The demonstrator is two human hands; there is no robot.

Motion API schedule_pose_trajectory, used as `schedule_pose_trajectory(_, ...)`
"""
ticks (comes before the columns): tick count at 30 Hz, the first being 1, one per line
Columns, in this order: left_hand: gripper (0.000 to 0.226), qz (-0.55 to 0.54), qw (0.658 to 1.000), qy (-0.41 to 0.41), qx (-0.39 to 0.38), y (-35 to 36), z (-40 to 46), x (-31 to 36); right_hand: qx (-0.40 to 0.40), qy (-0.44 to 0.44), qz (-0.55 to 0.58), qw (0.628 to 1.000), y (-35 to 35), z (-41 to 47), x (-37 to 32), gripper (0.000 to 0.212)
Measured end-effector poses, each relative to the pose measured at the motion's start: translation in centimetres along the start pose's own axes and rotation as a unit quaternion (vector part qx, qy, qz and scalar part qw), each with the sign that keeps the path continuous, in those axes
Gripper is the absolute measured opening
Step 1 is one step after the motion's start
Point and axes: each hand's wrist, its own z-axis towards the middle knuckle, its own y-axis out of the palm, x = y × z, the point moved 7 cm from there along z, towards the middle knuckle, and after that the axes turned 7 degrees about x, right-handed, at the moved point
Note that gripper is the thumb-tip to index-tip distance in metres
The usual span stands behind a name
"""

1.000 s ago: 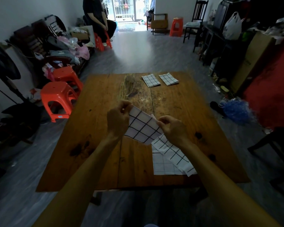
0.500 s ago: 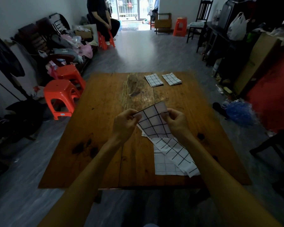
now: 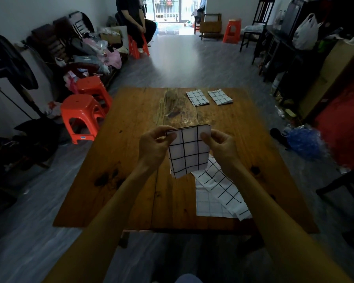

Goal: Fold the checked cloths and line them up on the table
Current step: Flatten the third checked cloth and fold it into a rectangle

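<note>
My left hand (image 3: 154, 146) and right hand (image 3: 221, 145) pinch the folded checked cloth (image 3: 189, 151) by its top corners. Matching the edges squarely should keep the fold crisp before it joins the two folded cloths (image 3: 208, 97).

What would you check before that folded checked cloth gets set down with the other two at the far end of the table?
1. Both hands grip the cloth: ok. The left hand and right hand pinch the top corners of the white black-checked cloth.
2. Cloth is folded: ok, it hangs as a compact rectangle.
3. Edges are aligned: cannot tell, the lower corner looks uneven.
4. A row exists to join: ok. Two folded checked cloths lie side by side at the far edge of the brown wooden table.
5. Space beside the row: ok, bare wood to its left.
6. More work remains: ok, an unfolded checked cloth pile lies nearby.
</note>
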Motion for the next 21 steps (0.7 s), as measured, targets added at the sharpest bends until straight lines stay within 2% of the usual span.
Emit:
schedule_pose_trajectory(7, 0.015, -0.01, 1.0, -0.002, 0.009, -0.3, 0.2, -0.3, 0.005, 0.002, 0.011, 1.0, -0.1, -0.3, -0.2, 0.015)
schedule_pose_trajectory(10, 0.027, 0.008, 1.0, -0.006, -0.005, -0.1, 0.3, -0.7, 0.013, -0.005, 0.001, 1.0, -0.3, -0.2, -0.2, 0.01)
schedule_pose_trajectory(12, 0.043, 0.066, 0.996, 0.053, -0.008, 0.0, 0.4, -0.2, 0.014, -0.014, -0.019, 1.0, -0.4, -0.1, -0.3, 0.011)
schedule_pose_trajectory(14, 0.049, 0.132, 0.978, 0.155, -0.033, 1.0, 0.3, 1.0, -0.009, -0.041, -0.078, 0.996, 0.1, -0.2, -0.5, 0.023)
schedule_pose_trajectory(17, 0.037, 0.177, 0.949, 0.235, -0.114, 3.6, 0.0, 2.2, -0.053, -0.092, -0.174, 0.979, 1.6, -0.6, -1.4, 0.024)
schedule_pose_trajectory(21, 0.01, 0.16, 0.952, 0.237, -0.104, 4.2, 0.1, 2.7, -0.062, -0.143, -0.24, 0.958, 2.5, -0.7, -2.3, 0.016)
